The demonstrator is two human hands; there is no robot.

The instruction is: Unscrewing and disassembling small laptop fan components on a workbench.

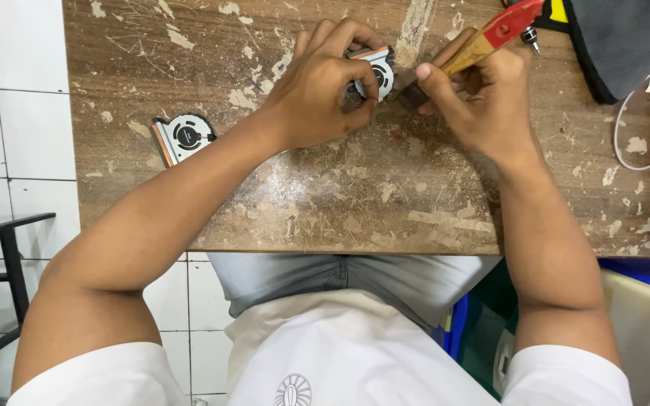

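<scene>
Left hand (321,90): your fingers are curled closed around the small cooling fan (374,71), pinning it flat to the wooden table (385,195) near the far edge
Right hand (479,101): your fingers are wrapped tight on the brush (483,41), a wooden handle with a red band, its dark bristle end pressed at the fan's right edge
Step in hand: you seem to be brushing dust off the held fan; the bristles touch its housing beside the round hub
Next move calls for: short, light strokes across the blades while your left thumb keeps the hub from spinning; likely turn the fan to reach the vent side
Second fan (183,137): it lies alone well to the left, untouched
Far right: a grey cloth (626,37) and a white cable (641,113) lie clear of your hands
</scene>
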